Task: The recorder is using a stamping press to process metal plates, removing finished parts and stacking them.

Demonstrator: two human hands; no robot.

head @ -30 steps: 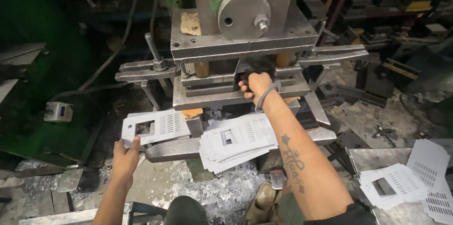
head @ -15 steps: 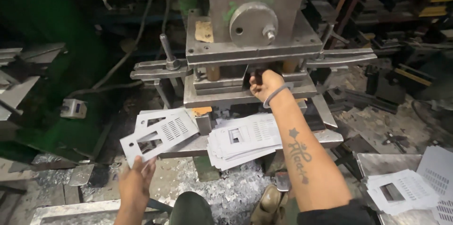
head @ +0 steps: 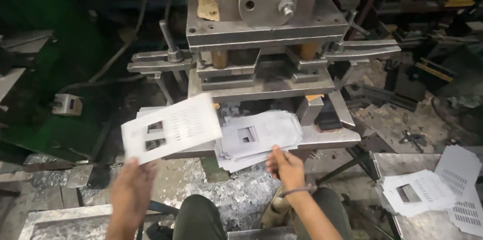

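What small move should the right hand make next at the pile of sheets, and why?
Probably pinch the top sheet off the pile of white perforated metal sheets: the right hand touches its near edge, the grey press die looks unloaded, and the left hand holds a punched white sheet away from it.

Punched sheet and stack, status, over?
Left hand gripping punched sheet, lifted. Right hand on stack at press. Nothing blocking.

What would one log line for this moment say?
left hand: holds punched sheet, lifted, blurred | right hand: on edge of sheet stack | press: die gap unoccupied
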